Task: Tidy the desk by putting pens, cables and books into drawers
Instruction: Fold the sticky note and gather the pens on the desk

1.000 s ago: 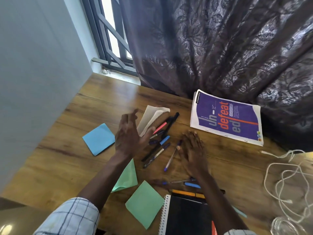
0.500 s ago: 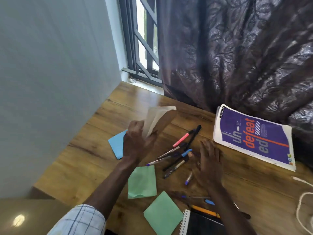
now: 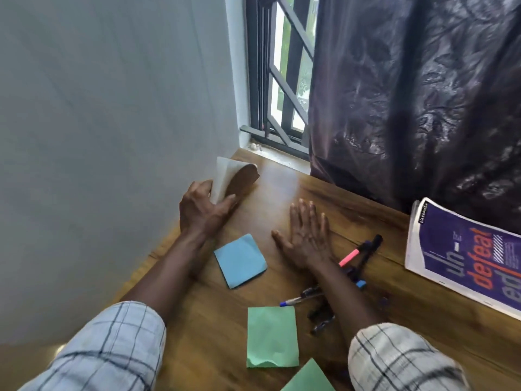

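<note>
The left hand has lifted the small brown-backed pad away from the pens and carried it toward the wall-side corner of the surface. Its fingers and thumb are curled round the pad. The right hand has left the pens and now lies flat on bare wood, fingers straight. The pens lie loose beside its wrist, and the purple book is well to the right. No drawer shows, so probably nothing is stowed yet.

A single head-worn camera looks forward and down from close above the desk, facing its far corner under the window.
</note>
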